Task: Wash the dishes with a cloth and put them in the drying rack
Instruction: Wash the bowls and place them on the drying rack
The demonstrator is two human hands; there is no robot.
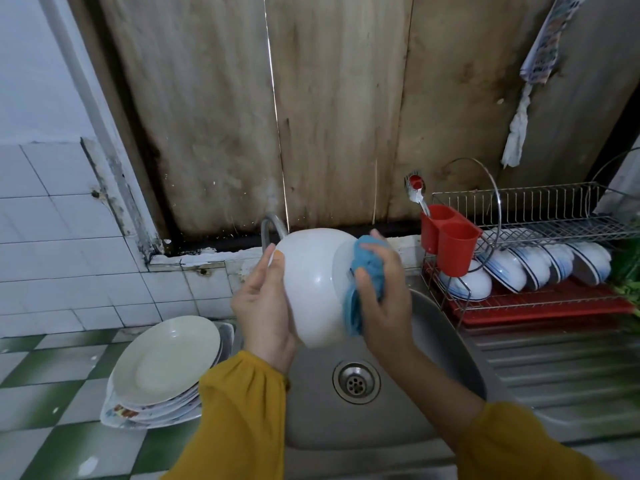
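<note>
Holding the white bowl (313,289) over the sink (446,344), the left hand (265,306) gripped its rim & the right hand (375,289) pressed a blue cloth (369,268) on it.

White bowl (313,289), blue cloth (367,268), red cutlery holder (450,245), mustard sleeves (239,417)

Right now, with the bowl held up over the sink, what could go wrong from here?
1. The left hand alone grips the white bowl while the right hand rubs it with the blue cloth; it could slip into the sink.
2. The tilted stack of plates lies close to the left sleeve; a nudge might shift it.
3. The drying rack has its lower tier crowded with bowls, so room looks tight.
</note>
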